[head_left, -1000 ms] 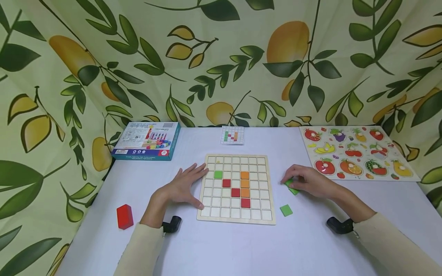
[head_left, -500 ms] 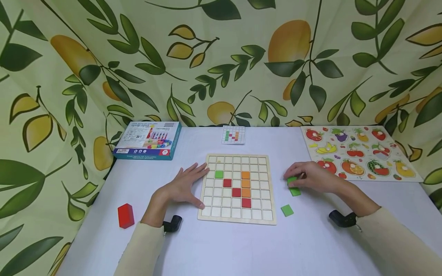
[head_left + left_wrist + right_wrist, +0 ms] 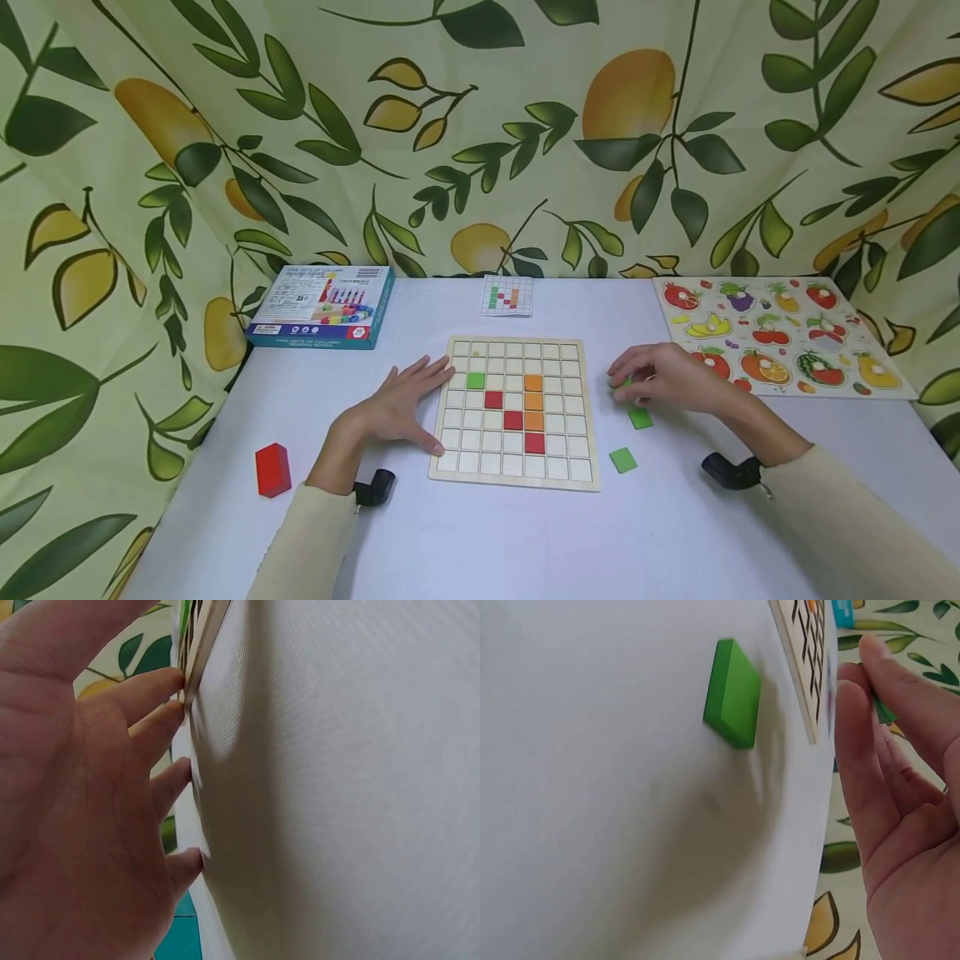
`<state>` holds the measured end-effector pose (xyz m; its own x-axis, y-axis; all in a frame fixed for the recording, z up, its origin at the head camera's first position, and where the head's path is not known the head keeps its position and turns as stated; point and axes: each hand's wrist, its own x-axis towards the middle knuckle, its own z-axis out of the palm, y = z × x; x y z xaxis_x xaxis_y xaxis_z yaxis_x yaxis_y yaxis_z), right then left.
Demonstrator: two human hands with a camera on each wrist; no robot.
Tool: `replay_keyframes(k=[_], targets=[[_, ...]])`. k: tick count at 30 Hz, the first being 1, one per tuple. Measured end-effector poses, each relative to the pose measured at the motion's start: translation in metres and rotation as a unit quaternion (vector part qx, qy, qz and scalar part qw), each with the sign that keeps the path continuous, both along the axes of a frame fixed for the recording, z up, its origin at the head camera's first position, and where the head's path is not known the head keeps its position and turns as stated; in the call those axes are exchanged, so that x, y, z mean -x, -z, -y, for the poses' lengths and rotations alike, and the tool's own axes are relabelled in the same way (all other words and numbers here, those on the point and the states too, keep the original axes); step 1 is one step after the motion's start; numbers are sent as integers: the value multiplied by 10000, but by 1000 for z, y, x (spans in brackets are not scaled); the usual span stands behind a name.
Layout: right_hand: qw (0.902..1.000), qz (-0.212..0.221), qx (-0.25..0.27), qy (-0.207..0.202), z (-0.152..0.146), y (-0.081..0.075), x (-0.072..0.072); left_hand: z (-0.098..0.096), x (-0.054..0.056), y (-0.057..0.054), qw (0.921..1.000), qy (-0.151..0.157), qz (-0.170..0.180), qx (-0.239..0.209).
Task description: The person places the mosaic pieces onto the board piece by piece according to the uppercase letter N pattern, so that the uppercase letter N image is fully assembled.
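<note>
A wooden grid board (image 3: 465, 482) lies mid-table, with one green, several red and orange square tiles set in it. My left hand (image 3: 396, 405) has its fingers spread along the board's left edge; the left wrist view shows fingertips (image 3: 174, 679) touching the rim. Right of the board, my right hand (image 3: 670, 380) pinches a green tile (image 3: 883, 711) between thumb and fingers, mostly covered by them. Below that hand a second green tile (image 3: 640, 417) lies on the table, partly hidden. Nearer the front is another green tile (image 3: 622, 459).
A small pattern card (image 3: 506, 296) lies behind the board. A toy box (image 3: 318, 307) sits at the back left, and a fruit puzzle board (image 3: 780, 333) at the back right. On the left stands a red block (image 3: 272, 470). Patterned cloth hangs behind the table.
My right hand has shifted a little left with a green tile in its pinch, leaving another on the table below it. The left hand stays at the board's edge.
</note>
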<state>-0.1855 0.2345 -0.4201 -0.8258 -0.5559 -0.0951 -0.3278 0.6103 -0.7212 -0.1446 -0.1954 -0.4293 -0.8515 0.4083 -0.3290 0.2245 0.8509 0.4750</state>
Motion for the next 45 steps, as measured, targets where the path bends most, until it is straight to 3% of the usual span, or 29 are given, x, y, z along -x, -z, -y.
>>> replay_keyframes(k=[8,21,33,45], targets=[[9997,-177,26,-152,22,2,2,1,-1,0,10000,45,-10,-18],[9971,-280,479,-528,75,4,5,0,1,0,9998,37,75,152],[9940,-481,795,-584,129,7,5,0,3,0,9998,25,104,138],[9957,-83,712,-584,172,6,2,1,3,0,9998,21,163,63]])
